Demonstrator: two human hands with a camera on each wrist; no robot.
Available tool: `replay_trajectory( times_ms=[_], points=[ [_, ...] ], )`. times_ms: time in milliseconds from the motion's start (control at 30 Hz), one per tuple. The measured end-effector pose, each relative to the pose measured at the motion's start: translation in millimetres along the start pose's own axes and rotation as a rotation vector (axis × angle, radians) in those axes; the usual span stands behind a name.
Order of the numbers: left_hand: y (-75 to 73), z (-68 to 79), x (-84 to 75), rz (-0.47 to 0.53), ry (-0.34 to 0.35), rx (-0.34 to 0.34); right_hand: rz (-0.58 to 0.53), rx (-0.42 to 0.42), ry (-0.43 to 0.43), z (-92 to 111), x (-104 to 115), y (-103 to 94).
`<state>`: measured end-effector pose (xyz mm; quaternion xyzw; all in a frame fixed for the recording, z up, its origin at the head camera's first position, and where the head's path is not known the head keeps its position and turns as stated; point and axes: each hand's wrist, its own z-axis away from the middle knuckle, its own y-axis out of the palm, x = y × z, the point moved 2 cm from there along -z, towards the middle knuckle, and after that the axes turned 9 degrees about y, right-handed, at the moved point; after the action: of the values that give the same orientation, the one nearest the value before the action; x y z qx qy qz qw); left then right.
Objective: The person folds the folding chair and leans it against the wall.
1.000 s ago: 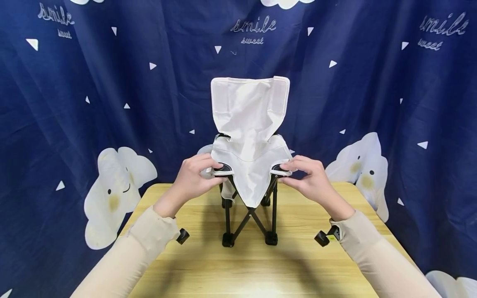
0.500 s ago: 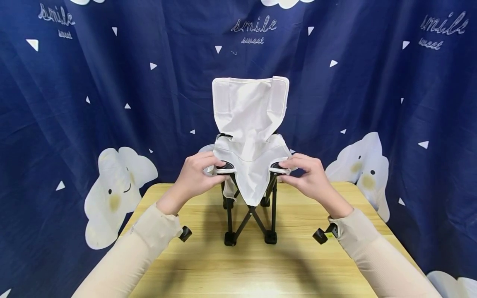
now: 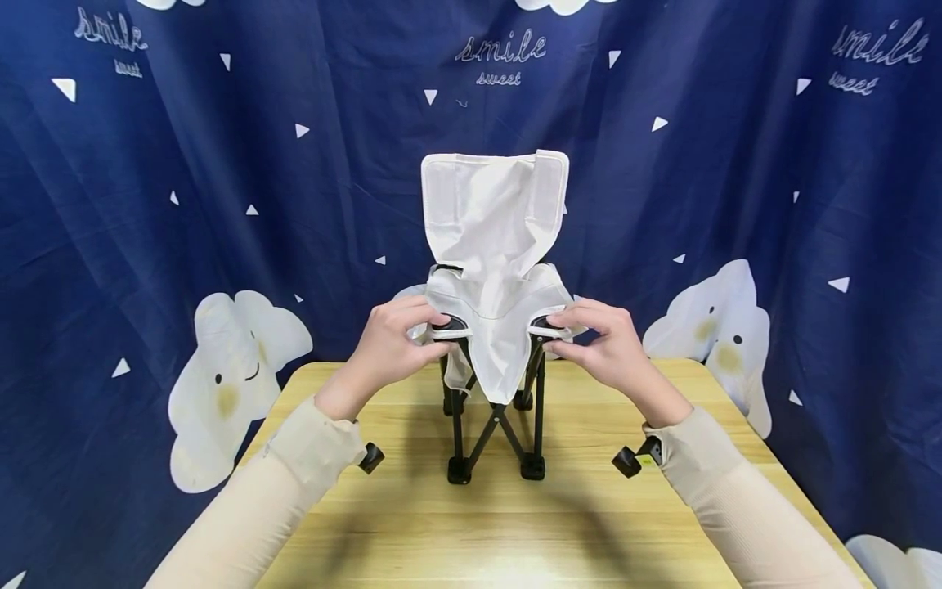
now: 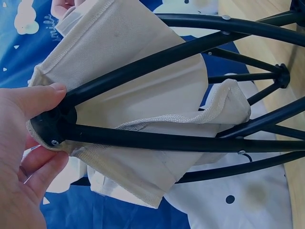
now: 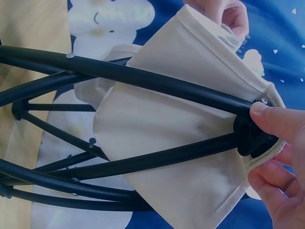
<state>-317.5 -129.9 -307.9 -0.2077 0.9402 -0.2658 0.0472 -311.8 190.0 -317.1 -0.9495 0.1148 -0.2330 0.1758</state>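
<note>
A small folding chair [image 3: 495, 298] with a white fabric seat and back stands on the table, its black crossed legs [image 3: 496, 420] drawn fairly close together. My left hand [image 3: 392, 342] pinches the front left seat corner, fingers on top and thumb beneath. At the front right corner my right hand [image 3: 598, 339] does the same. In the left wrist view, the left thumb [image 4: 45, 98] presses by a black corner joint [image 4: 56, 125] where two tubes meet. The right wrist view has the right thumb [image 5: 274, 117] against the matching joint [image 5: 252, 136]. The seat fabric sags between the corners.
The wooden table [image 3: 486, 540] extends in front of the chair and to both sides. Behind it hangs a dark blue curtain [image 3: 331, 204] with clouds and triangles. A black wrist-camera piece [image 3: 371, 458] juts from the left sleeve, another [image 3: 627, 461] from the right.
Both hands have moved slightly inward, bringing the two front seat corners and the front legs closer together. The grip on each corner stays the same.
</note>
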Motion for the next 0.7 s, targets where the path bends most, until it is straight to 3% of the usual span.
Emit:
replay_trajectory(
  times_ms=[700],
  points=[
    [6.5, -9.4, 1.8, 0.005, 0.021, -0.009, 0.022, -0.010, 0.014, -7.9, 1.4, 5.8]
  ],
)
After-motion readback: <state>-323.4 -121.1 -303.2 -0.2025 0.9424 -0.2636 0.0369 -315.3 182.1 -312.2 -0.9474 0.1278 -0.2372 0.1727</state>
